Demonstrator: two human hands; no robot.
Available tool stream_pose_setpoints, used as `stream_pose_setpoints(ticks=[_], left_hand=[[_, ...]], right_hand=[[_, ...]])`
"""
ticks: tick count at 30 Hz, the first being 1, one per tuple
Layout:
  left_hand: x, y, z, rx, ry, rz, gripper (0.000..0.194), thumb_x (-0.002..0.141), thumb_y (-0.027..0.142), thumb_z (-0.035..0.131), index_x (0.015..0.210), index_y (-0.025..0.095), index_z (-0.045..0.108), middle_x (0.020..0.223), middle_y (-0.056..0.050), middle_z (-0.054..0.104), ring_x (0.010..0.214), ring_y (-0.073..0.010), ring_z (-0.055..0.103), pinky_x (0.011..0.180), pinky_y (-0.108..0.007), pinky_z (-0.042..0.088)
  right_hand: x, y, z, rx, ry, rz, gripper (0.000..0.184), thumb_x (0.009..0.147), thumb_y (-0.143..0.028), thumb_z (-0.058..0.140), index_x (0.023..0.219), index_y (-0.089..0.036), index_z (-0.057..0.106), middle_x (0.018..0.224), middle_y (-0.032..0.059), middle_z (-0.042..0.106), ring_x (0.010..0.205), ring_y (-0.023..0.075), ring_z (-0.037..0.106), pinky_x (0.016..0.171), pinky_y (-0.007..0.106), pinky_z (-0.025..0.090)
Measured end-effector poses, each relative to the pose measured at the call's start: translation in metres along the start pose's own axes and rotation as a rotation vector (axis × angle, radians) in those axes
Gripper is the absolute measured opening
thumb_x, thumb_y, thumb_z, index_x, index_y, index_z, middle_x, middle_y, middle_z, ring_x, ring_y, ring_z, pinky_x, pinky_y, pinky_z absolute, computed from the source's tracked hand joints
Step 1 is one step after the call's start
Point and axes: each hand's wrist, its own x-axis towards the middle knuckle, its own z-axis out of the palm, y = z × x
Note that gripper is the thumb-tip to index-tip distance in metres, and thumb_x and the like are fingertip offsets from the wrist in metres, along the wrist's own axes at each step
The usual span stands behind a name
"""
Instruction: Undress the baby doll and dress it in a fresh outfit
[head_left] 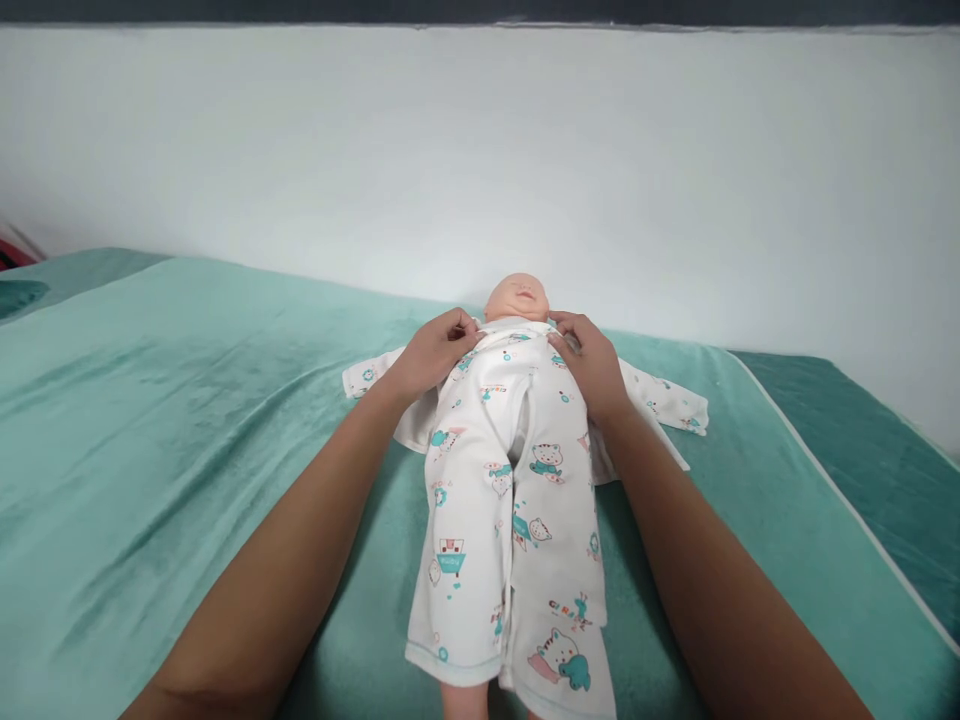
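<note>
A baby doll [519,297] lies on its back, head at the far end, its lower legs showing near me. White baby pants [480,480] with cartoon animal prints cover its front from just below the chin down to the shins. Beneath them spreads a matching white baby shirt [671,405], both sleeves stretched out sideways. My left hand [442,345] pinches the left end of the pants' waistband. At the waistband's right end, my right hand [589,360] is closed with its thumb on the cloth; its fingertips are partly hidden beside the doll's neck.
Light green plush cloth [187,430] with some creases covers the surface under the doll. Darker green fabric [862,430] lies along the right side. A pale wall [480,150] stands right behind the doll's head. Something red [13,255] shows at the far left edge.
</note>
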Motion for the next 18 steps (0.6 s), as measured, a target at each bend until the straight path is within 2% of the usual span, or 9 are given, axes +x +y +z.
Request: stream_pose_setpoints(ticks=[3, 6, 10, 13, 18], left_hand=[[0.006, -0.01, 0.006, 0.125, 0.237, 0.037, 0.017, 0.087, 0.034, 0.059, 0.076, 0.021, 0.052, 0.082, 0.0, 0.062, 0.079, -0.0157, 0.054, 0.076, -0.03, 0.04], [0.009, -0.016, 0.013, 0.235, 0.319, 0.019, 0.016, 0.087, 0.031, 0.059, 0.076, 0.022, 0.051, 0.079, 0.0, 0.062, 0.078, -0.0171, 0.054, 0.076, -0.031, 0.041], [0.009, -0.02, 0.015, 0.286, 0.311, 0.1, 0.004, 0.086, 0.024, 0.058, 0.086, 0.022, 0.061, 0.093, -0.004, 0.065, 0.089, -0.0195, 0.058, 0.085, -0.033, 0.044], [0.007, -0.025, 0.012, 0.395, 0.213, 0.21, 0.024, 0.092, 0.023, 0.049, 0.102, 0.026, 0.071, 0.114, -0.007, 0.066, 0.112, -0.0245, 0.055, 0.1, -0.039, 0.04], [-0.003, -0.032, 0.005, 0.568, 0.085, 0.177, 0.041, 0.093, 0.02, 0.047, 0.122, 0.038, 0.07, 0.138, -0.003, 0.062, 0.133, -0.0322, 0.042, 0.11, -0.052, 0.027]], right_hand=[[0.003, 0.004, 0.0, 0.013, -0.047, 0.137, 0.014, 0.086, -0.036, 0.054, 0.079, -0.024, 0.051, 0.118, 0.0078, 0.069, 0.1, 0.0231, 0.06, 0.094, 0.041, 0.044], [0.005, 0.007, 0.0, 0.007, -0.052, 0.204, 0.016, 0.084, -0.037, 0.055, 0.078, -0.023, 0.053, 0.104, 0.0057, 0.071, 0.094, 0.022, 0.059, 0.091, 0.039, 0.044], [0.003, 0.005, 0.002, 0.091, -0.025, 0.217, 0.015, 0.083, -0.037, 0.059, 0.082, -0.023, 0.057, 0.1, 0.0036, 0.07, 0.094, 0.0211, 0.06, 0.093, 0.039, 0.044], [-0.003, 0.001, 0.002, 0.144, -0.013, 0.189, 0.017, 0.086, -0.035, 0.058, 0.096, -0.024, 0.065, 0.108, 0.004, 0.071, 0.1, 0.0215, 0.062, 0.096, 0.04, 0.044], [-0.017, -0.006, -0.005, 0.128, -0.085, 0.105, 0.029, 0.092, -0.034, 0.052, 0.109, -0.029, 0.074, 0.125, 0.0027, 0.07, 0.117, 0.0223, 0.06, 0.107, 0.042, 0.041]])
